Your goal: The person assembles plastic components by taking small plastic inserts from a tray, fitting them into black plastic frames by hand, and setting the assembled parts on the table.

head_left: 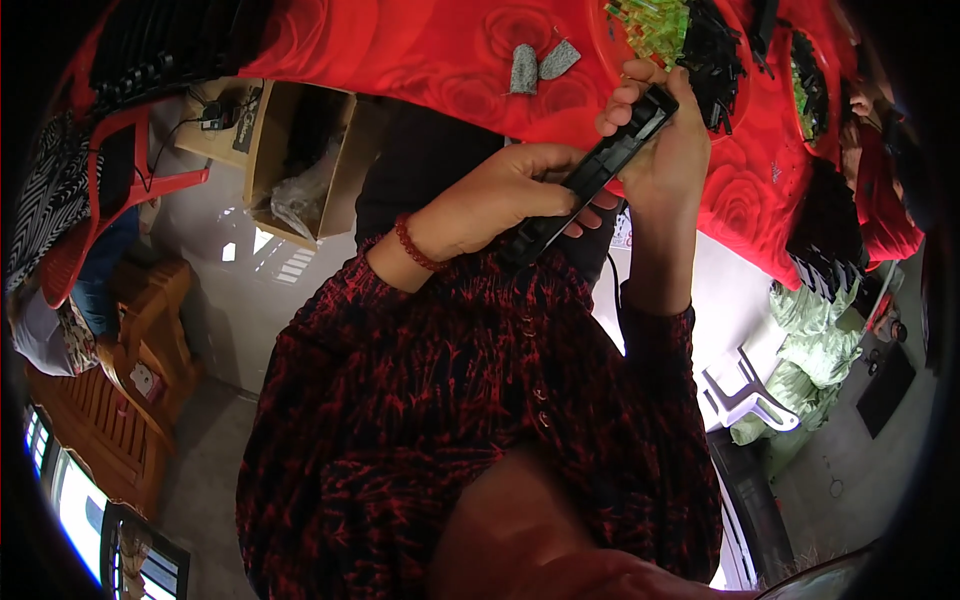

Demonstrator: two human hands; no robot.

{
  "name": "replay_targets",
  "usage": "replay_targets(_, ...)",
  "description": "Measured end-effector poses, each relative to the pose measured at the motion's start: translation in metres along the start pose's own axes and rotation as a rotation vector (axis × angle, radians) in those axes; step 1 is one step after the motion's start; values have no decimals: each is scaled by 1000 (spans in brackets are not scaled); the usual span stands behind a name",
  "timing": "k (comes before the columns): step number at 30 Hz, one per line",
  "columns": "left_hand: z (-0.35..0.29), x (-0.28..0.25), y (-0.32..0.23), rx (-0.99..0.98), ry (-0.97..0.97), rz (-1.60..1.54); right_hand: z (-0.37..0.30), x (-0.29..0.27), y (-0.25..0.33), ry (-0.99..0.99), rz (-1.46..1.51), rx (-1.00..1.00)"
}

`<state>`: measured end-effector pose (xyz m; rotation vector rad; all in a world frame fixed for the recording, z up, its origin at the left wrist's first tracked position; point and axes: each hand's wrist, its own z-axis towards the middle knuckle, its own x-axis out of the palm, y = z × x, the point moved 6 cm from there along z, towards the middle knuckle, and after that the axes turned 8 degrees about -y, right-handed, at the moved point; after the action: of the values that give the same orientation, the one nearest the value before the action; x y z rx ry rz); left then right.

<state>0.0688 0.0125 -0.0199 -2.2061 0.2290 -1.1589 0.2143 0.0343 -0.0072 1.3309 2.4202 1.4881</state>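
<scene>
A long, narrow black plastic part (592, 178) with a hollowed, channel-like face slants between my hands, its upper end to the right. My left hand (515, 192), with a red bead bracelet at the wrist, grips its lower half, thumb on top and fingertips showing beyond it. Around the upper end my right hand (675, 140) is closed, fingers curled over the far edge. Just beyond it is a red tray (607, 45) of small yellow-green pieces (652, 27) and black pieces (708, 70). Two small grey speckled pieces (523, 70) lie on the tabletop.
A red rose-patterned cloth (420, 45) covers the table. Black parts (160, 50) are stacked at the far left, and more (828, 225) lie at the right edge. An open cardboard box (335, 170) holds clear plastic. A red chair (125, 190) stands left; pale green sacks (815, 340) stand right.
</scene>
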Motion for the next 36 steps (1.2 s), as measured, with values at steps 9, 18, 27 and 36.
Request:
replay_targets(9,-5,-7,-2,23,197,110,-8,10,27,63,-13,-162)
replay_targets(18,-4,-12,-6,81,112,65,-6,13,37,169,81,-243)
replay_targets(27,-1,-13,1,87,51,34,-1,8,34,197,155,-214)
replay_targets(36,-3,-14,-5,226,-290,492,-8,13,32,131,72,-263)
